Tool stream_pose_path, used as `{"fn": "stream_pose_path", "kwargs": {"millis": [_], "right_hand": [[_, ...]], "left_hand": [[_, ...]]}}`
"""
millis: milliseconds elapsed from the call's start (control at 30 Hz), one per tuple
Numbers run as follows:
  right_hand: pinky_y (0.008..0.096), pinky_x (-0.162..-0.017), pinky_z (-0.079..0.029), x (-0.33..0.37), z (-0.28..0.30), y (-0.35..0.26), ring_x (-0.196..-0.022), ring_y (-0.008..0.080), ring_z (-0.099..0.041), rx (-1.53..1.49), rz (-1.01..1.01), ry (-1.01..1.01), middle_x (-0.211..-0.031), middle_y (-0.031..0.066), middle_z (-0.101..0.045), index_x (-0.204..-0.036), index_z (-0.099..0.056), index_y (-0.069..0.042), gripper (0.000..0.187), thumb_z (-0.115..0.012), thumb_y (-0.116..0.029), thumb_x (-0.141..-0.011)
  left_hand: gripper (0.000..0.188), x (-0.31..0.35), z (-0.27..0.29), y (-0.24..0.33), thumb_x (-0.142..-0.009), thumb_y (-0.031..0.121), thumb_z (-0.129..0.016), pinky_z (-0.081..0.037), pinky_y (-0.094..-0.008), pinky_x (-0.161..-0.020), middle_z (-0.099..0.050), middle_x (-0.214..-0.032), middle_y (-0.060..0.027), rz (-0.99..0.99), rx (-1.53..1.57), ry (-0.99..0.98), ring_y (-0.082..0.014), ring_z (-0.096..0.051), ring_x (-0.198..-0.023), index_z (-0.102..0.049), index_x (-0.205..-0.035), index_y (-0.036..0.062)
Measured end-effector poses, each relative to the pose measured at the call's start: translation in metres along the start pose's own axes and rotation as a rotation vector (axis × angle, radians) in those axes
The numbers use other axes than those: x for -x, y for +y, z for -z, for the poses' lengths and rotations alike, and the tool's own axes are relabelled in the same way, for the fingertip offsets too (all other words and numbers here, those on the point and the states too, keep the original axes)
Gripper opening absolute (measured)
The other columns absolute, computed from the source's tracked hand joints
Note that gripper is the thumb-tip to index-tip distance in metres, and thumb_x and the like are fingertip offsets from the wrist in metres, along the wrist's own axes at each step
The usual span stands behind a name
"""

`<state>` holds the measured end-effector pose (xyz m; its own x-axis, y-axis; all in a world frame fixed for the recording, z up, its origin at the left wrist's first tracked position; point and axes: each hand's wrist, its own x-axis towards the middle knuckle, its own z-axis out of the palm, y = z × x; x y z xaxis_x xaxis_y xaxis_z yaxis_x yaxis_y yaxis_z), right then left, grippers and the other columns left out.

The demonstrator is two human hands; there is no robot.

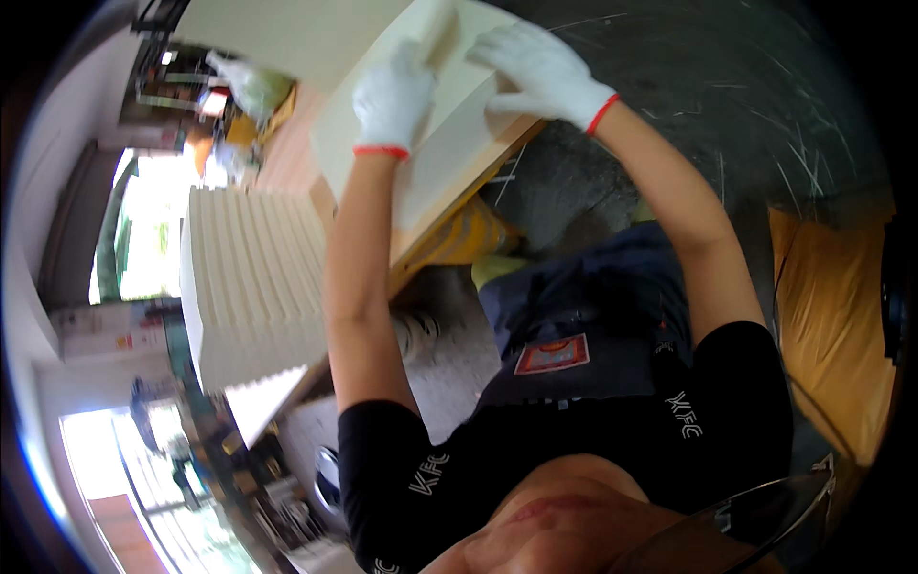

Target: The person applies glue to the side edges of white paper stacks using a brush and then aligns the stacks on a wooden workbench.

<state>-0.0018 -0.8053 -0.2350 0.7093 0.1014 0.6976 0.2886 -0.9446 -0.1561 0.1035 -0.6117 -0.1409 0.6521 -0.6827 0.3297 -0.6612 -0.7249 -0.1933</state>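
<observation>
Both my hands wear white gloves with red cuffs and are over a pale cream sheet (430,158) on the wooden table. My left hand (394,100) is closed and slightly blurred. What its fingers hold is hidden, though a pale, rounded strip or folded edge (439,31) shows just beyond it. To its right, my right hand (537,69) lies palm down near the sheet's right edge. Its fingers are stretched out and the thumb is apart, with nothing gripped. Left of my left forearm stands a thick stack of cream layered pieces (256,273) with ridged edges.
A yellow sack (466,234) sits under the table edge. Bags and bundles (251,91) lie at the table's far left. Pale scraps are scattered over the dark floor (708,105). An orange-brown covered thing (830,330) stands at my right. Windows and shelving are at the left.
</observation>
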Motion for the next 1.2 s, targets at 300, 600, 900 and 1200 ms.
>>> {"fn": "stream_pose_path", "kwargs": {"millis": [300,600,900,1200], "right_hand": [[0.0447,-0.113,-0.036,-0.021,-0.001,-0.025,-0.13,0.0319,-0.05,0.131,-0.036,-0.125,-0.139,0.0148,-0.057,-0.137,-0.058,-0.011,0.077,-0.064,-0.064,-0.082],[0.0461,-0.103,-0.035,-0.09,-0.074,-0.231,-0.118,0.0338,-0.052,-0.047,0.119,-0.372,-0.118,0.0195,-0.058,-0.124,-0.058,0.004,0.085,-0.066,-0.066,-0.076],[0.0448,-0.1,-0.033,-0.086,-0.089,-0.237,-0.117,0.0294,-0.048,0.063,0.133,-0.295,-0.117,0.0151,-0.054,-0.128,-0.054,0.003,0.087,-0.072,-0.062,-0.072],[0.0486,-0.112,-0.029,-0.091,-0.073,-0.243,-0.132,0.0348,-0.043,-0.025,0.081,-0.422,-0.138,0.0219,-0.05,-0.144,-0.041,0.006,0.105,-0.069,-0.068,-0.075]], "left_hand": [[0.021,0.071,0.094,-0.144,-0.09,0.0,-0.059,-0.054,-0.0309,-0.07,-0.068,-0.095,-0.0094,0.297,1.11,0.944,-0.0181,-0.065,-0.08,-0.068,-0.106,-0.0091],[0.03,0.117,0.092,-0.191,-0.093,-0.006,-0.052,-0.058,-0.0363,-0.085,-0.063,-0.117,-0.0176,0.394,1.407,1.159,-0.027,-0.066,-0.1,-0.059,-0.122,-0.007],[0.036,0.124,0.098,-0.241,-0.088,-0.004,-0.048,-0.057,-0.0383,-0.09,-0.062,-0.12,-0.0217,0.501,1.429,1.174,-0.0294,-0.064,-0.108,-0.058,-0.122,-0.0099],[0.041,0.127,0.128,-0.258,-0.083,-0.003,-0.05,-0.056,-0.0363,-0.088,-0.067,-0.115,-0.0231,0.405,1.203,1.129,-0.0302,-0.066,-0.104,-0.058,-0.123,-0.0121]]}}
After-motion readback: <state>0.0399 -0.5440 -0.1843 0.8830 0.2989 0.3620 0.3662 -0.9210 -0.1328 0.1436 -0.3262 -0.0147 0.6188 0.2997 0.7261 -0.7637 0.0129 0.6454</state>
